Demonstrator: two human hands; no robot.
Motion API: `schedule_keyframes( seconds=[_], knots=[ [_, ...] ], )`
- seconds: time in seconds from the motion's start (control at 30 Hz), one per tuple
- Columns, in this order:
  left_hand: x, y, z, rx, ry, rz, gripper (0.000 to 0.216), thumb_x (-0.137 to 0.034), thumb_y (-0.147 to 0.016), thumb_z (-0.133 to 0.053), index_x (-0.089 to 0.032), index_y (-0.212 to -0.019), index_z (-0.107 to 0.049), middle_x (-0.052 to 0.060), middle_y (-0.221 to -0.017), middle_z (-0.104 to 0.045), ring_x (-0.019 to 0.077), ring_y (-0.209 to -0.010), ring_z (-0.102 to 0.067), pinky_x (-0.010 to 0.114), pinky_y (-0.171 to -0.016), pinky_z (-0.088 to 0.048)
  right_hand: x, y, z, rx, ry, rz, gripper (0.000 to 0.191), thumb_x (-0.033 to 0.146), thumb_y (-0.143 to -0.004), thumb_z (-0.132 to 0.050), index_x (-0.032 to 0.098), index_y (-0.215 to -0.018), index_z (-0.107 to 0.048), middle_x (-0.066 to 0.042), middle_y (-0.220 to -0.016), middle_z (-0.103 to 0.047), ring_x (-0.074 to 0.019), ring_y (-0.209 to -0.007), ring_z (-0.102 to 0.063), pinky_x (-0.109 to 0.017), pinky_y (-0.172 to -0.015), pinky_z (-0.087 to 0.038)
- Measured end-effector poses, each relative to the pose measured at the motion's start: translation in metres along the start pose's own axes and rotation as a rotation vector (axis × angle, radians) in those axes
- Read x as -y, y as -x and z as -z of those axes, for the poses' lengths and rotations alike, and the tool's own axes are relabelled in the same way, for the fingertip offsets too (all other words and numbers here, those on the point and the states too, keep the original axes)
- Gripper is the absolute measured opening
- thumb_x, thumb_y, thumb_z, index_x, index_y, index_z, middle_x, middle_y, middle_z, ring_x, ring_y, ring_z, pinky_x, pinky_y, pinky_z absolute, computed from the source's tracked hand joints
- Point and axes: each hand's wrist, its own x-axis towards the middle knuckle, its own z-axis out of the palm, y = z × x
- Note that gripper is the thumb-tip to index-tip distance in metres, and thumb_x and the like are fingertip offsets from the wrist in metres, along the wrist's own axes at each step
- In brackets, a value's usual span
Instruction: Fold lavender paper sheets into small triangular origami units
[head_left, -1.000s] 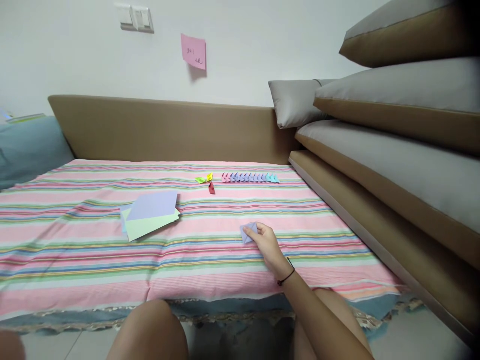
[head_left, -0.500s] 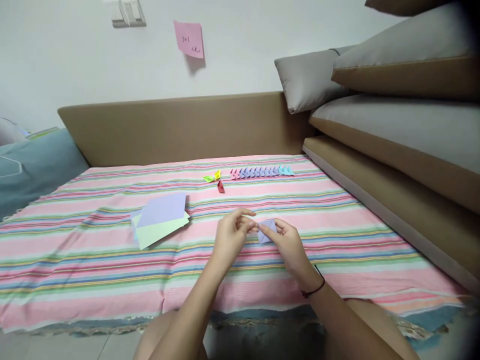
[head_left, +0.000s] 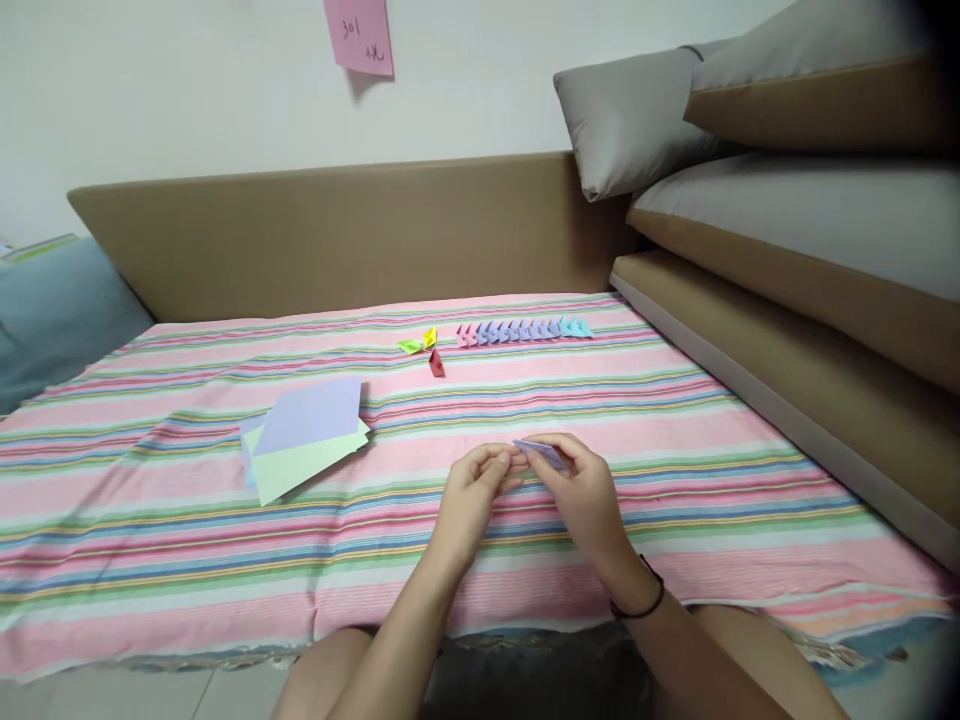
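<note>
A small lavender piece of folded origami paper [head_left: 546, 452] is held over the striped cloth, tilted so that it shows as a narrow sliver. My right hand [head_left: 589, 490] pinches it between thumb and fingers, which cover much of its near side. My left hand [head_left: 469, 495] is at the paper's left corner, thumb and index finger closed together there. Beyond my hands, a row of folded paper pieces [head_left: 523, 331] in pink, lavender and light blue lies interlocked. Left of that row are a green folded piece [head_left: 409, 346], a yellow one [head_left: 430, 338] and a red one [head_left: 436, 363].
Lavender and pale green paper sheets [head_left: 307, 440] lie loosely stacked on the striped cloth [head_left: 187, 560] at left. A brown backrest [head_left: 360, 240] runs along the back. Grey and brown cushions [head_left: 795, 220] are piled at right, and a blue-grey cushion [head_left: 60, 310] stands at far left.
The lavender paper has turned from showing its flat creased face to nearly edge-on. My left fingers have drawn closer together at its corner. The view has tipped slightly downward.
</note>
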Motion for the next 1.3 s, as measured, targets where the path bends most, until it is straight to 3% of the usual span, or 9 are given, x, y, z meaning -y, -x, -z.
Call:
schedule_keyframes(
  seconds=[0.23, 0.33, 0.47, 0.63, 0.77, 0.93, 1.13, 1.3],
  knots=[
    [-0.005, 0.002, -0.003, -0.073, 0.113, 0.046, 0.027, -0.034, -0.067, -0.075, -0.012, -0.082, -0.069, 0.003, -0.077, -0.068, 0.0124, -0.072, -0.064, 0.025, -0.073, -0.054, -0.001, 0.003, 0.001, 0.045, 0.415, 0.537, 0.033, 0.001, -0.075, -0.054, 0.019, -0.098, -0.068, -0.006, -0.092, -0.064, -0.0216, -0.093, -0.057, -0.038, -0.083, -0.048],
    [-0.008, 0.0, 0.002, -0.094, 0.053, 0.048, 0.03, -0.034, -0.062, -0.079, -0.011, -0.08, -0.068, 0.002, -0.072, -0.067, 0.0126, -0.067, -0.063, 0.026, -0.069, -0.054, 0.0, 0.003, 0.006, 0.125, 0.445, 0.637, 0.032, 0.003, -0.076, -0.056, 0.018, -0.103, -0.063, -0.007, -0.097, -0.064, -0.0227, -0.099, -0.055, -0.041, -0.089, -0.047],
    [-0.012, -0.002, 0.01, -0.091, -0.106, 0.007, 0.034, -0.034, -0.06, -0.079, -0.01, -0.08, -0.068, 0.002, -0.063, -0.066, 0.0128, -0.061, -0.062, 0.024, -0.063, -0.05, 0.002, 0.001, 0.019, 0.238, 0.465, 0.694, 0.04, 0.003, -0.077, -0.055, 0.019, -0.114, -0.057, -0.008, -0.108, -0.063, -0.0241, -0.111, -0.052, -0.044, -0.096, -0.045],
    [-0.01, -0.003, 0.013, -0.024, -0.19, -0.068, 0.029, -0.034, -0.064, -0.075, -0.011, -0.079, -0.067, -0.001, -0.057, -0.063, 0.0108, -0.055, -0.057, 0.022, -0.057, -0.045, 0.002, -0.001, 0.035, 0.38, 0.478, 0.715, 0.03, 0.006, -0.086, -0.049, 0.023, -0.107, -0.062, -0.007, -0.114, -0.063, -0.0206, -0.109, -0.055, -0.039, -0.091, -0.048],
    [-0.007, -0.003, 0.012, 0.029, -0.195, -0.012, 0.027, -0.034, -0.065, -0.075, -0.011, -0.078, -0.067, 0.001, -0.06, -0.065, 0.0127, -0.058, -0.06, 0.024, -0.06, -0.046, 0.002, 0.001, 0.043, 0.427, 0.476, 0.707, 0.027, 0.011, -0.089, -0.049, 0.026, -0.107, -0.064, -0.007, -0.113, -0.063, -0.0195, -0.104, -0.057, -0.036, -0.084, -0.051],
    [-0.005, -0.004, 0.015, 0.027, -0.269, 0.017, 0.026, -0.034, -0.062, -0.076, -0.012, -0.074, -0.069, 0.002, -0.062, -0.065, 0.0121, -0.056, -0.056, 0.023, -0.056, -0.042, -0.002, -0.001, 0.047, 0.468, 0.496, 0.703, 0.029, 0.013, -0.09, -0.048, 0.027, -0.11, -0.063, -0.007, -0.112, -0.064, -0.0207, -0.106, -0.056, -0.039, -0.087, -0.05],
    [0.006, -0.003, 0.024, 0.05, -0.643, 0.069, 0.022, -0.035, -0.063, -0.073, -0.014, -0.068, -0.071, 0.001, -0.053, -0.061, 0.013, -0.05, -0.052, 0.024, -0.05, -0.037, -0.012, 0.006, 0.047, 0.592, 0.548, 0.708, 0.02, 0.013, -0.088, -0.052, 0.023, -0.098, -0.067, -0.006, -0.1, -0.067, -0.0206, -0.099, -0.056, -0.039, -0.085, -0.048],
    [0.021, 0.005, 0.02, 0.045, -0.883, -0.063, 0.007, -0.021, -0.069, -0.066, -0.017, -0.063, -0.065, 0.001, -0.059, -0.063, 0.0148, -0.056, -0.056, 0.025, -0.054, -0.038, -0.024, 0.015, 0.047, 0.683, 0.614, 0.645, 0.018, 0.018, -0.091, -0.051, 0.023, -0.093, -0.069, -0.004, -0.093, -0.068, -0.0178, -0.085, -0.057, -0.035, -0.077, -0.047]
  ],
)
